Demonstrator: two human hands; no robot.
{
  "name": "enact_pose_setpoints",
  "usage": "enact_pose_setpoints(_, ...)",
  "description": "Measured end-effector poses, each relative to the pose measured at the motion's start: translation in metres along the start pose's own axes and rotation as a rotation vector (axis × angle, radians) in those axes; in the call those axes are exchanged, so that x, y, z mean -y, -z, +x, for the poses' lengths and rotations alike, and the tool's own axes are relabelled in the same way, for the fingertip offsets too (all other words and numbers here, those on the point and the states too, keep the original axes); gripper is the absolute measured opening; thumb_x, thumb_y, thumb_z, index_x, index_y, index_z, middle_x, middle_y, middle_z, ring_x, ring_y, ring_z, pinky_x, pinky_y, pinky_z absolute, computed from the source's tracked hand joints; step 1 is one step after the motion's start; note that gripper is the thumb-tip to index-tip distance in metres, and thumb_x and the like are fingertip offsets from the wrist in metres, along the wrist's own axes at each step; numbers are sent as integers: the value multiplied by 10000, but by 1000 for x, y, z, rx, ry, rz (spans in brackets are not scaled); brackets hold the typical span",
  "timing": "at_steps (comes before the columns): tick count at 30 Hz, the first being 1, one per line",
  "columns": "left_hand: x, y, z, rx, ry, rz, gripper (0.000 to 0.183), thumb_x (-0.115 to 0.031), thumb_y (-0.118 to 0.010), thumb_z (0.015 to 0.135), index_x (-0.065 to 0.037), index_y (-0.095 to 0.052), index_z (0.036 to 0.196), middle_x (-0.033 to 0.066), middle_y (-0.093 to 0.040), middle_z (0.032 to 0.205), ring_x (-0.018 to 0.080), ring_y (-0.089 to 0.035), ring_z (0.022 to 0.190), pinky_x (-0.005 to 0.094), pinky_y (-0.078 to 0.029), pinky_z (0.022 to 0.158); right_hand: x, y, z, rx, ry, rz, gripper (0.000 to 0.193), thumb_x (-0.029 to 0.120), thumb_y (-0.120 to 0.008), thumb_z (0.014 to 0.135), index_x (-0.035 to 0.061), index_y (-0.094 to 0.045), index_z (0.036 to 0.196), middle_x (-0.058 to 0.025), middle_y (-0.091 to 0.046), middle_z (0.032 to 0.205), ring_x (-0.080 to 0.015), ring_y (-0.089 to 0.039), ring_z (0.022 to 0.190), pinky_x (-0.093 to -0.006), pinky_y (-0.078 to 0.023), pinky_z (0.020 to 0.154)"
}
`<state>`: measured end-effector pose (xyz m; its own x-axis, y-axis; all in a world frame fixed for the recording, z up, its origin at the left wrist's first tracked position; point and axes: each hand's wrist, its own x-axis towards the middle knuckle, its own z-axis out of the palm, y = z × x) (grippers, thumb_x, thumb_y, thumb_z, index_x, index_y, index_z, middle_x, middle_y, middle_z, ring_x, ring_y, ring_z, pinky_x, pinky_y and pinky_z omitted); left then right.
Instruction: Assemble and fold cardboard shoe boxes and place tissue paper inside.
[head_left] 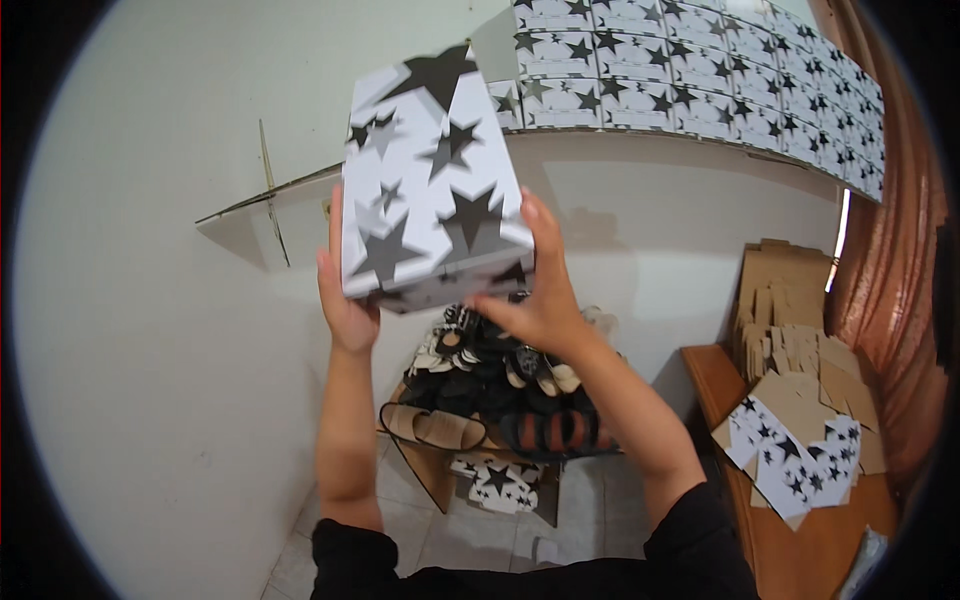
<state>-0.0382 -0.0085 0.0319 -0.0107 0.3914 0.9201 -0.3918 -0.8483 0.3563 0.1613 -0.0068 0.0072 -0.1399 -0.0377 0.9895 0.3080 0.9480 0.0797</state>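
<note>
While hands (348, 312) (549, 290) curve wide, clasping starry box (430, 180)

Upper centre: white rectangular cardboard box with black and grey stars (430, 190), tilted, held between bare left hand (347, 312) at its left side and bare right hand (548, 290) at its lower right corner. Upper right: stacked rows of matching star-printed boxes (700, 85). Centre, below the hands: pile of black and beige footwear (465, 390). Lower right: flat white star-printed sheets (790, 475) and brown cardboard pieces (785, 300) on an orange-brown wooden table (810, 560).
</note>
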Motion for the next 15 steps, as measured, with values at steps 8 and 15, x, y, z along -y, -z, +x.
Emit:
enact_pose_setpoints(8,51,31,159,227,-87,13,851,-632,-345,875,-19,-176,1440,130,-315,1436,251,-295,1328,363,-228,1083,-113,-20,112,-43,129,-32,987,50,-775,627,123,-198,1424,-171,-216,1432,-363,-260,1311,-417,-295,1048)
enact_pose_setpoints(15,108,17,263,142,-236,-3,906,-278,-757,719,26,-244,1402,169,-470,1257,231,-473,1157,337,-363,996,-197,-40,168,-313,280,9,907,115,-781,669,152,-248,1401,-198,-315,1323,-377,-332,1253,-447,-303,1046)
